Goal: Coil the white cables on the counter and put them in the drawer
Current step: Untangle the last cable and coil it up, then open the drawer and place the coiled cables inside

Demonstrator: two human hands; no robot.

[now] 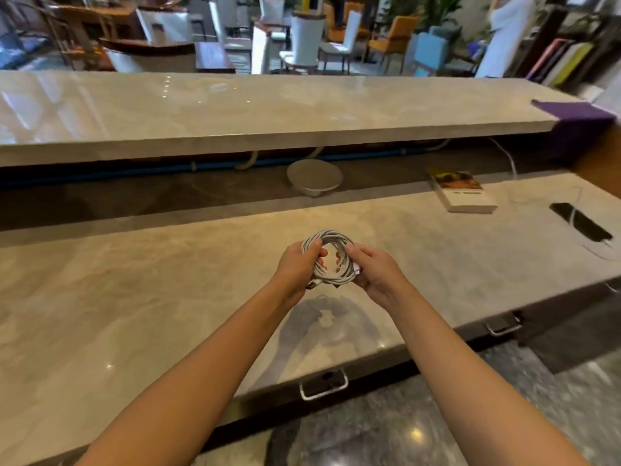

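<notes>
A coil of white cable point(331, 240) hangs a little above the marble counter point(168, 290), held between both hands. My left hand point(297, 265) grips the coil's left side with fingers curled through the loop. My right hand point(376, 269) pinches its right side, near a white plug end. Below the counter's front edge is a closed drawer with a metal handle point(323, 386), and a second drawer handle point(503, 326) sits further right.
A book point(462, 193) lies at the back right of the counter. A white bowl-shaped object point(314, 178) sits under the raised upper counter point(268, 105). A thin white cable point(510, 163) runs to a black cutout point(581, 222) at the far right.
</notes>
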